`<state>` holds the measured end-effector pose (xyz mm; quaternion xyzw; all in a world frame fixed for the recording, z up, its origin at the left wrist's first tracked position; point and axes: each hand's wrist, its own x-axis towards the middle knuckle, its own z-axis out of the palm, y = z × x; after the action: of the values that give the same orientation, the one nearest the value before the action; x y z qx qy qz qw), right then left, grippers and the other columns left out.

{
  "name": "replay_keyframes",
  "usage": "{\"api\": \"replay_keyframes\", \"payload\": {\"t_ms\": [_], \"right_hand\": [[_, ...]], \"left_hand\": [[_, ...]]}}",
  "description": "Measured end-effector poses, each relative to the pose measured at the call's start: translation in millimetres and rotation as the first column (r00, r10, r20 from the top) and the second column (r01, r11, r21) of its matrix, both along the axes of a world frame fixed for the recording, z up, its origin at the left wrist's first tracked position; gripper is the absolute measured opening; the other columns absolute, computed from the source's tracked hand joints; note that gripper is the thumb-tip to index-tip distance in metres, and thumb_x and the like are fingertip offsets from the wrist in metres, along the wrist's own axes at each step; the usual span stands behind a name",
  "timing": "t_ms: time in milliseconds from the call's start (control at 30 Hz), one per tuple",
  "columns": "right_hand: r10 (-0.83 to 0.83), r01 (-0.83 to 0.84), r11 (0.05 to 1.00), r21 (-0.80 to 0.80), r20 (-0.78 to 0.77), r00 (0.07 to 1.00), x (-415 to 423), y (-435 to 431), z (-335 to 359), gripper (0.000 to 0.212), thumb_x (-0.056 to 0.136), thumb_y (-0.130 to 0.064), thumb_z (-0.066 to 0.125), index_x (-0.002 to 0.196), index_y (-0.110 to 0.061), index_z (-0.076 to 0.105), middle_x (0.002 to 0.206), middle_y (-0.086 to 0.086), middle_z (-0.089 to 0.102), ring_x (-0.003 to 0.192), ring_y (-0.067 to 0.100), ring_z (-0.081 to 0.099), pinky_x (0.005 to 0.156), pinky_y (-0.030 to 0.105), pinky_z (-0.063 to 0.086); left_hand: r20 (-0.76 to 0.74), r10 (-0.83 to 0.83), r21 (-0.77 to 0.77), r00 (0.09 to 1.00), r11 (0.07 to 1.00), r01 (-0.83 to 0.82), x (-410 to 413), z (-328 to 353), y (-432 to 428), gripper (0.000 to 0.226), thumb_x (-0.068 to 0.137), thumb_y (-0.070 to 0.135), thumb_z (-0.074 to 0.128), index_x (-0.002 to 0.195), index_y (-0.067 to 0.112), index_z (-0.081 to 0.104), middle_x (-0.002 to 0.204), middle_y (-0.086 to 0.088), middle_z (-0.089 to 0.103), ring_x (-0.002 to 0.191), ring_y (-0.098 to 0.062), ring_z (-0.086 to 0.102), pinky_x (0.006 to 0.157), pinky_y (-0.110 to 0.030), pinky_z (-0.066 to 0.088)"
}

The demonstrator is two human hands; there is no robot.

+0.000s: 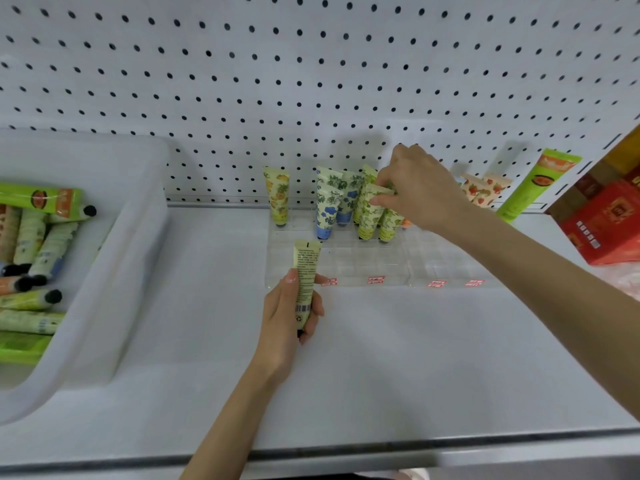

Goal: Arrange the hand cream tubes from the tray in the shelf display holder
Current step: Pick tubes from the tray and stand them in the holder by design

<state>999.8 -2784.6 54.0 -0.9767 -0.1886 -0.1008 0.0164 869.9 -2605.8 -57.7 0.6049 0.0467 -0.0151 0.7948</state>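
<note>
Pinched by the right hand is the top of a green leafy tube, stood cap down in the clear holder. 1 pale yellow tube is gripped upright by the left hand just in front of the holder. More tubes are kept in the white tray.

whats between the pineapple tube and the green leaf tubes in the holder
Blue-flowered tubes stand between the pineapple tube and green leaf tubes, head view.

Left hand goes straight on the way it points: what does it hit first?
Probably the holder, at its empty front cells. The tube in the left hand already overlaps its front edge. Next in line is the blue tube. Depth is unclear.
</note>
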Motion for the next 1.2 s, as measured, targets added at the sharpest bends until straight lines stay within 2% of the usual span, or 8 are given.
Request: {"api": "replay_keyframes", "payload": {"t_ms": [367, 633, 800, 867, 967, 1067, 1133, 1200], "right_hand": [[0.027, -0.026, 0.999, 0.037, -0.01, 1.0, 1, -2, 1, 0.029, 0.085, -0.033, 0.067, 0.1, -0.008, 0.069, 0.093, 0.003, 0.039, 0.101, 0.026, 0.044, 0.077, 0.03, 0.032], [0.039, -0.038, 0.996, 0.079, -0.012, 0.999, 7, -4, -1, 0.028, 0.084, -0.034, 0.068, 0.097, -0.009, 0.069, 0.092, 0.003, 0.038, 0.094, 0.021, 0.04, 0.075, 0.03, 0.032], [0.011, -0.023, 0.968, 0.25, 0.052, 0.999, -7, -7, 9, 0.022, 0.083, -0.035, 0.068, 0.092, -0.015, 0.068, 0.086, 0.001, 0.042, 0.081, 0.013, 0.039, 0.071, 0.024, 0.032], [0.038, -0.018, 0.905, 0.425, -0.038, 0.999, -25, -2, 13, 0.016, 0.082, -0.035, 0.069, 0.085, -0.019, 0.067, 0.08, 0.001, 0.047, 0.068, 0.009, 0.043, 0.062, 0.019, 0.035], [0.205, 0.042, 0.764, 0.644, -0.304, 0.931, -57, 10, 9, 0.015, 0.081, -0.032, 0.069, 0.086, -0.019, 0.07, 0.077, 0.009, 0.061, 0.059, 0.005, 0.049, 0.056, 0.016, 0.042], [0.279, 0.147, 0.696, 0.703, -0.454, 0.846, -77, 20, -2, 0.021, 0.081, -0.033, 0.067, 0.093, -0.016, 0.068, 0.076, 0.007, 0.067, 0.058, 0.009, 0.062, 0.054, 0.021, 0.052], [0.282, 0.203, 0.673, 0.711, -0.5, 0.819, -82, 24, -8, 0.021, 0.082, -0.03, 0.067, 0.093, -0.012, 0.068, 0.071, 0.002, 0.069, 0.059, 0.012, 0.065, 0.053, 0.023, 0.053], [0.284, 0.227, 0.663, 0.714, -0.52, 0.806, -83, 26, -10, 0.016, 0.083, -0.024, 0.068, 0.089, -0.01, 0.07, 0.068, 0.0, 0.07, 0.058, 0.011, 0.065, 0.053, 0.021, 0.053]], "left_hand": [[0.015, -0.007, -0.024, 1.0, 1.0, 0.007, 1, -2, 0, 0.046, 0.101, 0.034, 0.024, 0.093, 0.01, 0.063, 0.063, -0.006, 0.053, 0.04, -0.011, 0.035, 0.041, -0.019, 0.027], [0.03, -0.008, -0.06, 1.0, 0.998, 0.01, 2, -2, 0, 0.047, 0.091, 0.044, 0.033, 0.095, 0.007, 0.062, 0.064, -0.008, 0.055, 0.04, -0.011, 0.037, 0.039, -0.02, 0.029], [0.036, -0.037, -0.003, 0.999, 0.999, 0.037, 1, -4, 1, 0.055, 0.096, 0.044, 0.03, 0.11, 0.004, 0.065, 0.07, -0.008, 0.059, 0.047, -0.014, 0.043, 0.043, -0.024, 0.035], [0.044, -0.051, 0.011, 0.998, 0.999, 0.051, 0, -2, 1, 0.047, 0.099, 0.041, 0.037, 0.11, 0.006, 0.066, 0.074, -0.007, 0.061, 0.052, -0.015, 0.047, 0.047, -0.024, 0.039], [0.045, -0.04, 0.043, 0.998, 0.998, 0.038, -1, 2, 1, 0.033, 0.092, 0.035, 0.054, 0.106, 0.008, 0.066, 0.076, -0.003, 0.061, 0.061, -0.016, 0.052, 0.05, -0.026, 0.044], [0.07, -0.028, 0.07, 0.997, 0.997, 0.023, -3, 4, -2, 0.026, 0.086, 0.028, 0.064, 0.106, 0.011, 0.064, 0.08, -0.001, 0.063, 0.064, -0.015, 0.055, 0.05, -0.028, 0.046], [0.093, -0.024, 0.11, 0.995, 0.994, 0.014, -6, 6, -3, 0.028, 0.082, 0.026, 0.065, 0.107, 0.013, 0.063, 0.087, -0.005, 0.066, 0.063, -0.013, 0.056, 0.051, -0.028, 0.047], [0.121, -0.028, 0.162, 0.992, 0.987, 0.008, -7, 8, -2, 0.026, 0.079, 0.026, 0.065, 0.104, 0.017, 0.064, 0.086, 0.003, 0.066, 0.064, -0.01, 0.057, 0.052, -0.026, 0.048]]}}
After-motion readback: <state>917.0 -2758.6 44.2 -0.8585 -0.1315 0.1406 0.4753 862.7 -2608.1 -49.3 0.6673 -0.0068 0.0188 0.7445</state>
